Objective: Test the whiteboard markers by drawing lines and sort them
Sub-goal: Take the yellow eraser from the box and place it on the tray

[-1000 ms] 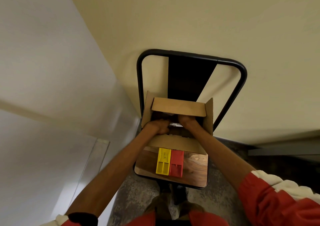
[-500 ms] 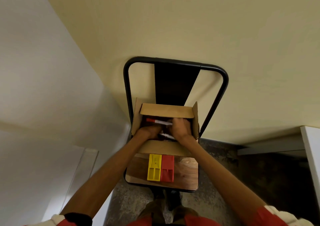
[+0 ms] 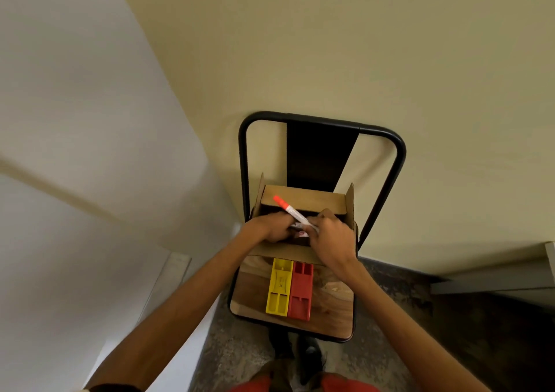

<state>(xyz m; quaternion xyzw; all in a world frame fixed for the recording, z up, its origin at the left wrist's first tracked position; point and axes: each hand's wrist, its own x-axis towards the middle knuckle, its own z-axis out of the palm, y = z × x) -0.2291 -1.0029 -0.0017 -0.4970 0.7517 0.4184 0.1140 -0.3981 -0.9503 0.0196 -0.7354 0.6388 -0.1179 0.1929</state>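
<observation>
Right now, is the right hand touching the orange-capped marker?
Touching. Head view shows the right hand pinching the orange-capped marker by its barrel.

No legible text, print on the marker [image 3: 295, 214] barrel too blurred to read

1. Open brown cardboard box [image 3: 303, 201], far on the seat: side flaps upright, far flap folded over the mouth.
2. Left hand [image 3: 267, 229], right hand [image 3: 330, 238] and orange-capped white marker [image 3: 292, 211] crowd the mouth.
3. Black metal chair backrest [image 3: 321, 154] stands directly behind the box.
4. Yellow plastic tray [image 3: 279, 286] touches red plastic tray [image 3: 300, 292] on the near wooden seat [image 3: 330, 307]; bare wood either side.
</observation>
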